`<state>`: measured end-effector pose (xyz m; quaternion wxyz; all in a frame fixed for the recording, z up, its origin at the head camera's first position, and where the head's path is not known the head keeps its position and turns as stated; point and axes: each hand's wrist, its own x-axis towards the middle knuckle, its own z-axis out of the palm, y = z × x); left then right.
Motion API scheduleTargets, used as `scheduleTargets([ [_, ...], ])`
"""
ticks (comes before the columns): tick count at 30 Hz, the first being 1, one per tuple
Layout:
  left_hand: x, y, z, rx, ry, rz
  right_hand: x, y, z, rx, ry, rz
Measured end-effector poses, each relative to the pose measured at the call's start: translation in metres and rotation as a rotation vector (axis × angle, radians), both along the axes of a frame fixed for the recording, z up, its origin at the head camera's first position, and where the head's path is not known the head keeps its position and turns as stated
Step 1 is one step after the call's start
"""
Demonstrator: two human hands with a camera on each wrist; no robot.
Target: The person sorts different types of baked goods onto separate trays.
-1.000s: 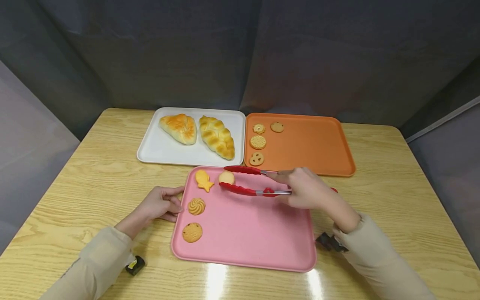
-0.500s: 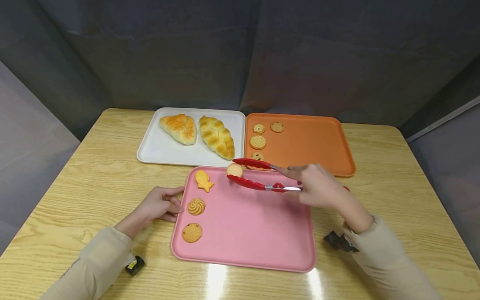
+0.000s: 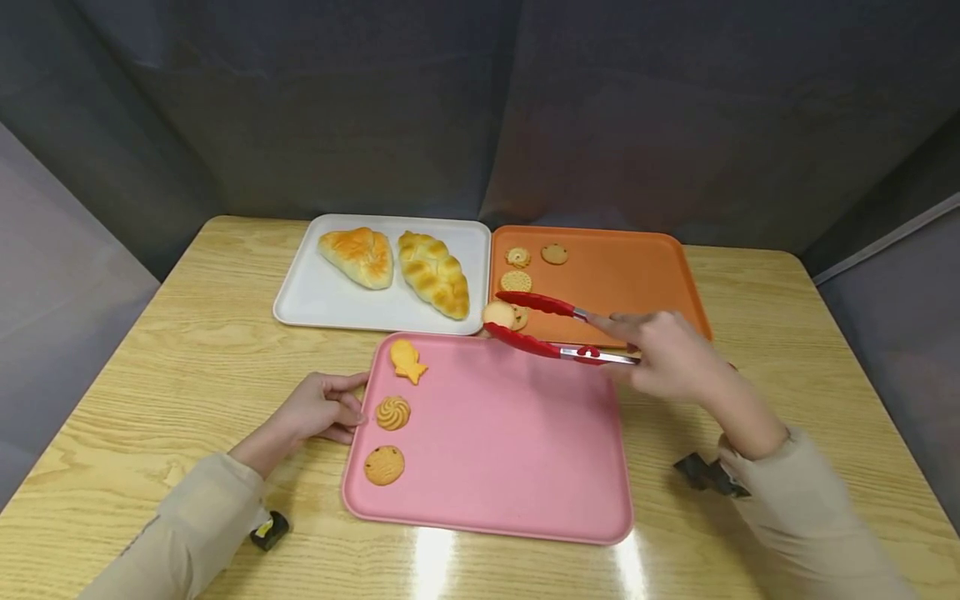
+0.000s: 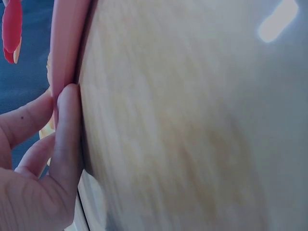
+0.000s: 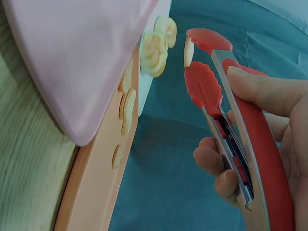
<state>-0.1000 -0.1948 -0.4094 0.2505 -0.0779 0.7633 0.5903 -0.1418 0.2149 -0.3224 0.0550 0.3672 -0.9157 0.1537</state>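
Note:
My right hand grips a pair of red tongs with metal arms. Between the tong tips is a plain round cookie, which overlaps the orange tray's near left corner in the head view. The right wrist view shows the cookie edge-on, held up off the trays. With thumb and fingers, my left hand pinches the left rim of the pink tray. Down that tray's left side lie a fish-shaped cookie, a swirl cookie and a chip-dotted round cookie.
Behind the pink tray stands an orange tray bearing several cookies, one partly covered by the held one. To its left, a white tray carries a triangular bread and a braided bread. A dark curtain hangs behind the table.
My right hand has carried the tongs and round cookie off the pink tray, rightward and away from me, to the orange tray's near left corner. My left hand stays put.

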Motion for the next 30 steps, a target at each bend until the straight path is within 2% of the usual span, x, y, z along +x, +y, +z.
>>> scheduleTargets([
  [8,-0.001,-0.001,-0.001,0.006,0.000,-0.001,-0.004,0.011,0.001,-0.012,0.035,-0.025],
  [17,0.000,0.000,0.000,0.003,0.011,-0.005,-0.007,0.021,0.003,0.010,-0.014,-0.104],
  [30,0.000,0.001,-0.002,-0.002,0.001,0.008,-0.020,0.038,-0.003,0.006,0.077,-0.139],
])
